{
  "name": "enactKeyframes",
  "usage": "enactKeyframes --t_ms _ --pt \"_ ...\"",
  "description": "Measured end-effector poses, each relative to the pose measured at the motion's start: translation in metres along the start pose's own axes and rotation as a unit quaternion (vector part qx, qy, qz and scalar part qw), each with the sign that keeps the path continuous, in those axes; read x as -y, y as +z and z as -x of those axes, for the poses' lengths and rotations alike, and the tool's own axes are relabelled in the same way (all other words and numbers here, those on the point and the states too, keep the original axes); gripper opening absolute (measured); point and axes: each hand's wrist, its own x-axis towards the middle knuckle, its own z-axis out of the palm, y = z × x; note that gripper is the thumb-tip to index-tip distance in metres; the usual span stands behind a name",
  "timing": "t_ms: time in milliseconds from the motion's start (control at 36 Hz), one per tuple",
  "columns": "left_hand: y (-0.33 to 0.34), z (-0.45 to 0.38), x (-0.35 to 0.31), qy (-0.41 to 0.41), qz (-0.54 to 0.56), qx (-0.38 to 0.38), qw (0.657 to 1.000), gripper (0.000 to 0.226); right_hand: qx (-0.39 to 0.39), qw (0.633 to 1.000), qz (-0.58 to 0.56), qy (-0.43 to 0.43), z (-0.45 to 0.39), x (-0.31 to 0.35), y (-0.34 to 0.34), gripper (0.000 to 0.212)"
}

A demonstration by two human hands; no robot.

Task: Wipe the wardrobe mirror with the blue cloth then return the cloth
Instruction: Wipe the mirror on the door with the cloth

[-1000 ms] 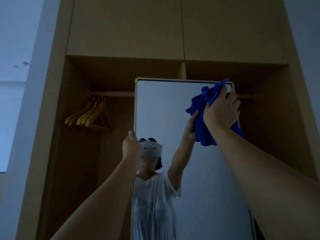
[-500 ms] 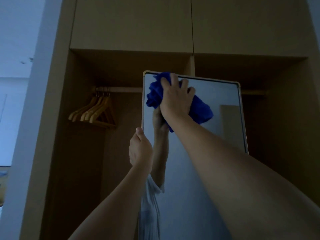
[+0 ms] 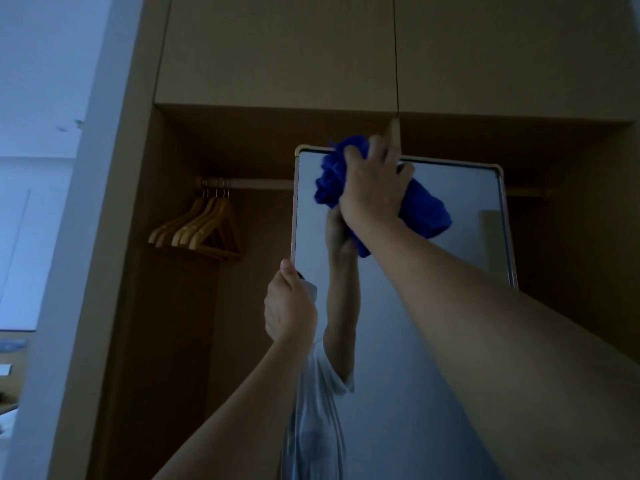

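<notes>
Your right hand (image 3: 375, 188) clutches the blue cloth (image 3: 424, 211), bunched against the mirror (image 3: 464, 192) at its top edge — folds spill left of and below your fingers. Your left hand (image 3: 289, 304) grips the mirror's left frame, well below the cloth. Wardrobe (image 3: 277, 50) bay left of that grip — wooden hangers (image 3: 199, 228) on the rail.

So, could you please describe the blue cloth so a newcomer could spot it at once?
Find the tall mirror standing in the open wardrobe. At its top edge, the right hand presses a bunched blue cloth against the glass, the only vivid blue thing there.
</notes>
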Motion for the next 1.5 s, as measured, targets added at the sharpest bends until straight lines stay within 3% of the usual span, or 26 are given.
enactKeyframes --t_ms 139,278,472,778,833,944,1000,1083,1194,1250,1417,1500 --pt "0.002 -0.005 0.007 0.014 -0.01 -0.002 1.0 0.054 -0.004 0.995 0.014 -0.094 -0.002 0.033 -0.004 0.037" --pt "0.001 -0.004 0.007 0.027 -0.004 0.0 1.0 0.051 0.002 0.987 0.059 -0.151 -0.006 0.035 -0.001 0.035" --pt "0.0 -0.003 0.006 0.028 0.005 0.006 1.0 0.05 0.0 0.993 0.085 -0.077 -0.005 0.02 0.0 0.037" --pt "0.0 -0.005 0.008 0.031 0.003 0.007 0.999 0.051 0.0 0.987 0.07 -0.143 -0.009 0.043 -0.001 0.038" --pt "0.0 -0.005 0.008 0.032 -0.001 0.003 0.999 0.053 -0.008 0.992 0.058 -0.114 -0.008 0.03 0.001 0.041" --pt "0.001 -0.005 0.009 0.033 -0.01 -0.001 0.999 0.056 -0.008 0.999 -0.031 0.027 -0.018 0.012 -0.001 0.057" --pt "0.001 -0.006 0.01 0.03 -0.013 0.0 0.999 0.056 -0.029 0.996 -0.064 0.048 -0.027 0.013 -0.004 0.056" --pt "0.001 -0.006 0.011 0.031 -0.01 0.002 0.999 0.057 -0.058 0.995 -0.084 -0.004 -0.04 0.021 -0.008 0.048" --pt "0.001 -0.005 0.011 0.03 -0.004 0.003 1.0 0.052 -0.021 0.989 -0.066 -0.129 -0.047 0.033 -0.008 0.036" --pt "0.002 -0.006 0.012 0.032 -0.004 0.004 0.999 0.051 -0.002 0.988 -0.057 -0.143 -0.048 0.034 -0.006 0.038" --pt "0.004 -0.008 0.015 0.038 -0.005 0.001 0.999 0.058 0.013 0.999 -0.035 -0.028 -0.045 0.008 0.0 0.037" --pt "0.005 -0.01 0.015 0.043 -0.012 -0.008 0.999 0.067 0.009 1.0 -0.007 0.009 -0.036 -0.002 0.006 0.056"
